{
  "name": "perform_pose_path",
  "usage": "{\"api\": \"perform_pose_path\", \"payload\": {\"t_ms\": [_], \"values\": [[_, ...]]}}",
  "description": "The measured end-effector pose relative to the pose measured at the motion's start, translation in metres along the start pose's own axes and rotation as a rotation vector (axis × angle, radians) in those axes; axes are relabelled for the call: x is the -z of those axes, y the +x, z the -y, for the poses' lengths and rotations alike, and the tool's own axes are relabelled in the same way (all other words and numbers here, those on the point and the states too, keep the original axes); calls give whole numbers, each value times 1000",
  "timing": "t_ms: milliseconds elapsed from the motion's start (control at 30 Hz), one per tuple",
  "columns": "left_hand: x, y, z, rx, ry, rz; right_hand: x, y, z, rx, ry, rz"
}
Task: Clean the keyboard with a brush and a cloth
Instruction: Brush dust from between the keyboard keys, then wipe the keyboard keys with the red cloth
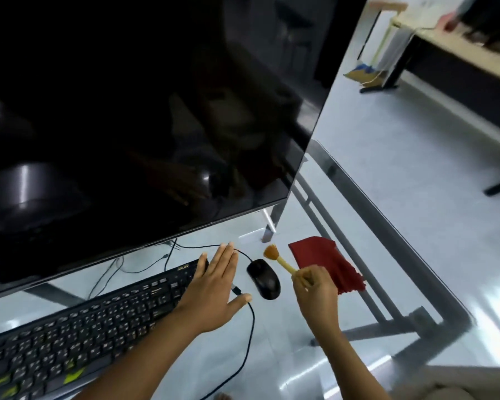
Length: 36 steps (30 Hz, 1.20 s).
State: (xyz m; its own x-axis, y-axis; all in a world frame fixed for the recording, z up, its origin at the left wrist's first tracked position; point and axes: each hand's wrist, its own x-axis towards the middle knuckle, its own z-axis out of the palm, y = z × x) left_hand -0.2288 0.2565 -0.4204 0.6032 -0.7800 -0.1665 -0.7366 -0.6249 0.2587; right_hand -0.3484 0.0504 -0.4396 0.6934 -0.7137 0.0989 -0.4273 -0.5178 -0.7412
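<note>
Left hand [214, 287] splayed flat; right hand [315, 287] grips brush [277, 259].

A glass-topped desk [358, 180] with a grey metal frame fills the lower and right part of the frame, and the pale glossy floor [401, 145] shows through it, streaked with bright reflections. A large dark monitor [127, 111] fills the upper left. At upper right stands a second table [456, 56] with a light top and black legs.

Office, glass desk [387, 226], large monitor [127, 111], keyboard [84, 327], mouse [264, 280]
</note>
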Motion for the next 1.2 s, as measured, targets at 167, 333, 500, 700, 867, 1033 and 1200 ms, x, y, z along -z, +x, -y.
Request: {"api": "perform_pose_path", "payload": {"t_ms": [167,333,500,700,867,1033,1200], "values": [[-7,14,-9,-42,36,24,-8,-5,-19,111,-302,109],[-18,13,-2,-45,41,4,5,44,-18,161,-520,8],[-13,-2,9,11,-2,-61,-7,56,-38,58,-714,160],[-16,-42,38,173,-45,-130,-7,57,-35,132,-497,133],[-14,-92,70,347,-149,-206,-3,72,23,-93,-99,144],[-13,-144,110,494,-207,-173,-39,24,116,288,-41,147],[-15,-165,127,490,-164,-56,-112,-50,143,543,-67,433]]}}
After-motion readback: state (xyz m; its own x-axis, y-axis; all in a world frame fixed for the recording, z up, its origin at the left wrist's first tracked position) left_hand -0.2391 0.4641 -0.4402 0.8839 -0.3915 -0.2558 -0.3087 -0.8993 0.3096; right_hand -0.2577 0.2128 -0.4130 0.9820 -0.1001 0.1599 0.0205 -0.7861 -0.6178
